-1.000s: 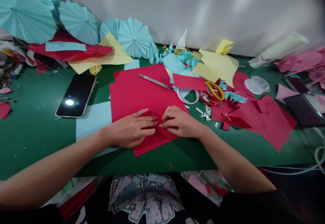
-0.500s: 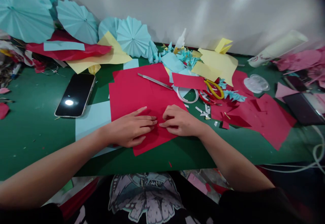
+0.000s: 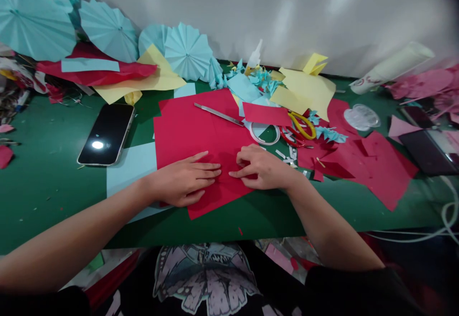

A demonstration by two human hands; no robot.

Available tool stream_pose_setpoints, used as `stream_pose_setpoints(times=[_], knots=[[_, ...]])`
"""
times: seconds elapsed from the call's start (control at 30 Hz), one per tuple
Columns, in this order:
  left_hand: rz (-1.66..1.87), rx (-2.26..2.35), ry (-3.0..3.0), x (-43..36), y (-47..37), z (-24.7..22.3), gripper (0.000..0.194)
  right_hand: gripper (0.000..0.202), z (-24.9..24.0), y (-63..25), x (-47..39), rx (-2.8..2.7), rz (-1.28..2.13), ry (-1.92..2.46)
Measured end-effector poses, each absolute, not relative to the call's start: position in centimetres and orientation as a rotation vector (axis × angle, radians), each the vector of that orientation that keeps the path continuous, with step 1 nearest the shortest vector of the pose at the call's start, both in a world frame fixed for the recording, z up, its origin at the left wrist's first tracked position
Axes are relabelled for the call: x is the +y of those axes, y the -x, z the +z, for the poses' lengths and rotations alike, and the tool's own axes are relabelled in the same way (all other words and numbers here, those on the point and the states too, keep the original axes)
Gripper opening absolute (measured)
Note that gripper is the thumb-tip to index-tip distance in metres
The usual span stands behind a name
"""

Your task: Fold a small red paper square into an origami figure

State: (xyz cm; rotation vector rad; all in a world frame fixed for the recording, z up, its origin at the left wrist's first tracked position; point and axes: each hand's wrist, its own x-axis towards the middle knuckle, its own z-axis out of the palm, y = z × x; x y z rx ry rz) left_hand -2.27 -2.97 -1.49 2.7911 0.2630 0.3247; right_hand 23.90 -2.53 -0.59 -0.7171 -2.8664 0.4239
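Layered sheets of red paper (image 3: 190,136) lie in front of me on the table. My left hand (image 3: 186,179) rests flat on the red paper, fingers stretched out to the right and holding it down. Across a narrow gap, my right hand (image 3: 260,168) touches the same paper with a fingertip. Its fingers are half bent and apart, and I see nothing in them. A slim metal craft knife (image 3: 218,114) lies on the upper part of the red sheets. Beneath their left side, a light blue sheet (image 3: 131,168) sticks out.
A phone (image 3: 107,134) lies at left. To the right are a roll of white tape (image 3: 265,140), scissors with yellow handles (image 3: 303,127), and red paper offcuts (image 3: 373,163). Pleated blue paper rosettes (image 3: 188,53) and a glue bottle (image 3: 254,58) stand along the wall.
My right hand has shifted slightly right and up, its fingers spreading a little on the red paper. My left hand has hardly moved.
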Motion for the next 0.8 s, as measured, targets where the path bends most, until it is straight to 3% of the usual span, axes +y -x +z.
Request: stream_pose_setpoints(times=[0.47, 0.8], knots=[[0.285, 0.264, -2.781, -2.9, 2.2, -1.3, 0.033, 0.032, -0.1, -24.3, -2.4, -2.735, 0.498, 0.861], [0.338, 0.274, -2.792, -3.0, 2.2, -1.5, 0.032, 0.025, -1.4, -22.9, -2.6, -2.509, 0.771, 1.195]])
